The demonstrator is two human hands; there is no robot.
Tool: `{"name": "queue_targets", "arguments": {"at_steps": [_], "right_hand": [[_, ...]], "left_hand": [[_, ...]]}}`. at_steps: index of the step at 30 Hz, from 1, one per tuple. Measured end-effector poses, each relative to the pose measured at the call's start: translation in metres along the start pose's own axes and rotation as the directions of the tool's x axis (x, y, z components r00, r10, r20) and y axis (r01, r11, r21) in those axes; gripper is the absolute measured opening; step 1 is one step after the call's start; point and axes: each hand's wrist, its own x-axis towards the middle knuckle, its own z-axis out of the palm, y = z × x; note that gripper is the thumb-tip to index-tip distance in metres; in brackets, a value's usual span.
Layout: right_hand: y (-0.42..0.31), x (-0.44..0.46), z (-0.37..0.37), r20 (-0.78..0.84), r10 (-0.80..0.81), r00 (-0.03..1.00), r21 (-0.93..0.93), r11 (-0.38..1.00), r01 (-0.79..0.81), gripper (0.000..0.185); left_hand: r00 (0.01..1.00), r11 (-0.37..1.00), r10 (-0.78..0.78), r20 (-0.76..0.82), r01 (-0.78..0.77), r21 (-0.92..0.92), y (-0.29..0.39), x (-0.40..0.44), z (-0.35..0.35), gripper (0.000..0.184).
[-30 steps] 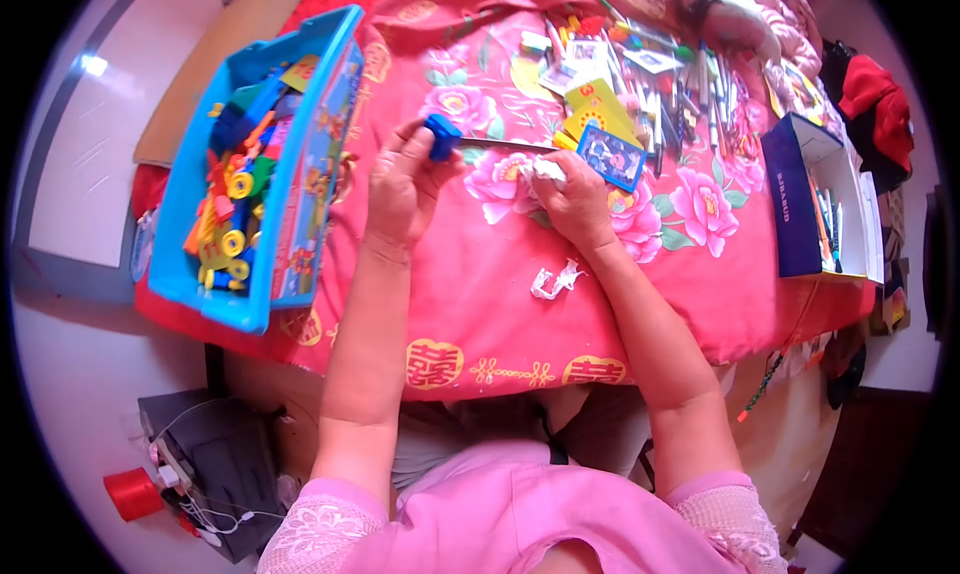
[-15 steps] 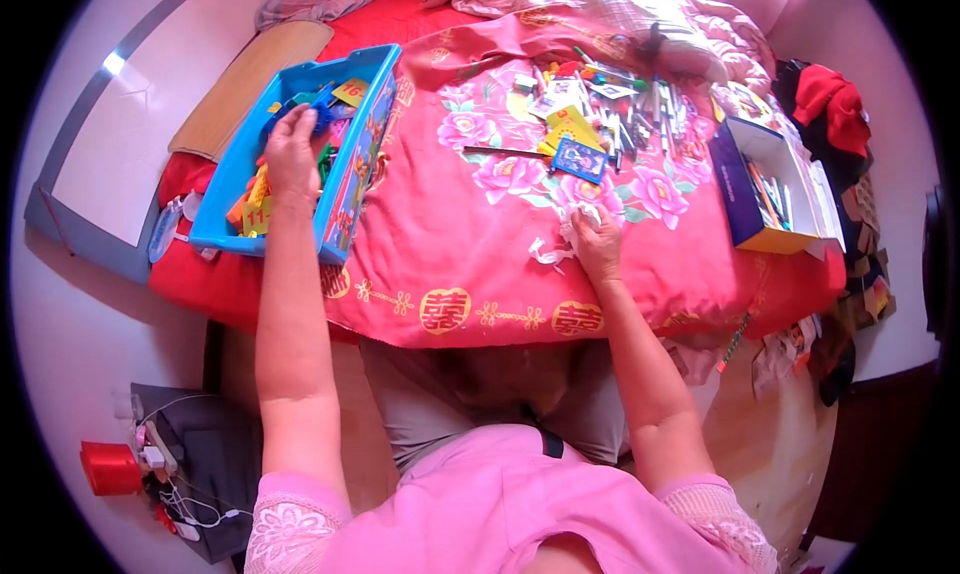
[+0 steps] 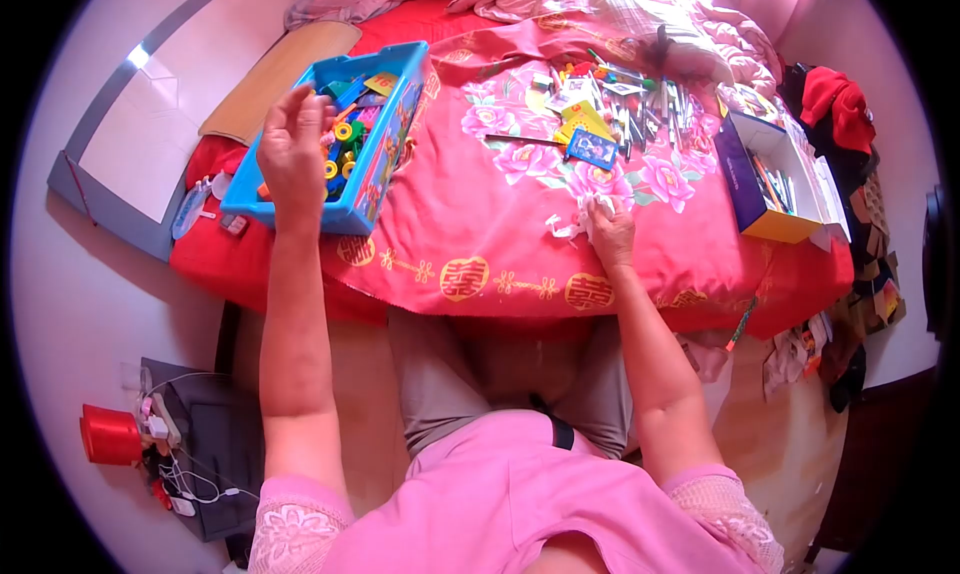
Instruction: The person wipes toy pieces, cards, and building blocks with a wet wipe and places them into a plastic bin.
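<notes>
My left hand (image 3: 292, 146) is raised over the left part of the blue bin (image 3: 348, 217), fingers loosely bent and apart, with nothing visible in them. Colourful plastic pieces (image 3: 345, 132) and yellow number cards fill the bin. Low on the flowered red cloth (image 3: 520, 234), my right hand (image 3: 610, 232) is closed on a crumpled white tissue (image 3: 598, 206). More crumpled tissue (image 3: 567, 226) lies just left of that hand. Beyond it are a blue-framed picture card (image 3: 592, 148), yellow cards (image 3: 584, 121) and a long dark strip (image 3: 522, 139).
Many pens and markers (image 3: 665, 109) are spread at the back right. An open box (image 3: 768, 220) with pens inside stands at the right edge. A wooden board (image 3: 270, 89) lies behind the bin. At the lower left are a red container (image 3: 110, 435) and white cables.
My left hand has moved left from over the cloth to the bin, and the blue piece it held is no longer in it. My right hand has come nearer the front edge, still with tissue.
</notes>
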Motion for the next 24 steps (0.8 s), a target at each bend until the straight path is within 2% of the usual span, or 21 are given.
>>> {"name": "queue_targets", "arguments": {"at_steps": [1, 2, 3, 4, 6, 7, 8, 9, 11, 13, 14, 16, 17, 18, 19, 21, 23, 24], "right_hand": [[-0.001, -0.001, -0.001, -0.004, -0.002, 1.0, 0.0, 1.0, 0.002, 0.022], [-0.01, -0.004, -0.002, -0.049, -0.178, 0.983, -0.2, 0.966, 0.164, 0.016], [-0.01, -0.005, -0.003, -0.054, -0.201, 0.978, -0.246, 0.952, 0.183, 0.017], [-0.01, -0.006, -0.004, -0.055, -0.223, 0.973, -0.293, 0.935, 0.198, 0.018], [-0.01, -0.009, -0.006, -0.067, -0.234, 0.97, -0.348, 0.916, 0.197, 0.019], [-0.011, -0.012, -0.007, -0.077, -0.222, 0.972, -0.357, 0.916, 0.181, 0.02], [-0.011, -0.015, -0.008, -0.088, -0.21, 0.974, -0.364, 0.916, 0.165, 0.021], [-0.01, -0.016, -0.009, -0.079, -0.156, 0.985, -0.284, 0.95, 0.128, 0.021], [-0.011, -0.02, -0.011, -0.063, -0.052, 0.997, -0.105, 0.993, 0.045, 0.023], [-0.012, -0.028, -0.015, -0.078, -0.159, 0.984, -0.211, 0.968, 0.14, 0.022], [-0.011, -0.026, -0.014, -0.072, -0.254, 0.964, -0.244, 0.942, 0.23, 0.021], [-0.036, -0.032, -0.013, -0.104, -0.104, 0.989, -0.119, 0.989, 0.092, 0.02], [-0.026, -0.028, -0.015, -0.089, -0.112, 0.99, -0.207, 0.974, 0.092, 0.018], [-0.002, -0.022, -0.013, -0.044, -0.4, 0.915, -0.318, 0.874, 0.366, 0.017], [-0.007, -0.021, -0.008, -0.096, -0.124, 0.988, -0.083, 0.99, 0.116, 0.014], [-0.014, -0.023, -0.011, -0.121, -0.27, 0.955, -0.197, 0.95, 0.244, 0.015], [-0.03, -0.029, -0.015, 0.023, 0.065, 0.998, 0.011, 0.998, -0.066, 0.014], [-0.025, -0.028, -0.014, 0.019, -0.005, 1.0, -0.006, 1.0, 0.005, 0.013]], "left_hand": [[0.996, 0.997, 0.074, 0.052, -0.075, 0.011, 0.043, -0.027, 0.016, 0.021], [0.941, 0.96, 0.279, 0.193, -0.281, -0.016, 0.076, -0.055, 0.025, 0.017], [0.808, 0.864, 0.49, 0.328, -0.499, -0.064, 0.103, -0.078, 0.028, 0.012], [0.66, 0.78, 0.592, 0.462, -0.614, -0.123, 0.124, -0.098, 0.028, 0.012], [0.396, 0.669, 0.643, 0.655, -0.707, -0.229, 0.146, -0.127, 0.036, 0.012], [0.302, 0.641, 0.632, 0.714, -0.721, -0.262, 0.15, -0.137, 0.038, 0.012], [0.252, 0.63, 0.616, 0.746, -0.726, -0.276, 0.153, -0.141, 0.039, 0.012], [0.236, 0.633, 0.605, 0.761, -0.722, -0.279, 0.154, -0.143, 0.038, 0.012], [0.265, 0.666, 0.583, 0.768, -0.697, -0.265, 0.155, -0.138, 0.034, 0.012], [0.365, 0.713, 0.576, 0.732, -0.663, -0.23, 0.152, -0.127, 0.026, 0.012], [0.432, 0.735, 0.573, 0.696, -0.646, -0.205, 0.149, -0.119, 0.022, 0.012], [0.618, 0.815, 0.534, 0.578, -0.557, -0.157, 0.137, -0.1, 0.013, 0.012], [0.718, 0.862, 0.491, 0.493, -0.483, -0.155, 0.128, -0.088, 0.01, 0.013], [0.798, 0.896, 0.441, 0.41, -0.415, -0.157, 0.119, -0.079, 0.007, 0.013], [0.865, 0.919, 0.391, 0.316, -0.35, -0.179, 0.11, -0.068, 0.003, 0.013], [0.944, 0.932, 0.294, 0.151, -0.249, -0.262, 0.091, -0.045, -0.002, 0.013], [0.97, 0.936, 0.221, 0.103, -0.181, -0.303, 0.078, -0.035, -0.005, 0.013], [0.976, 0.929, 0.199, 0.088, -0.16, -0.333, 0.072, -0.032, -0.005, 0.013]]}}
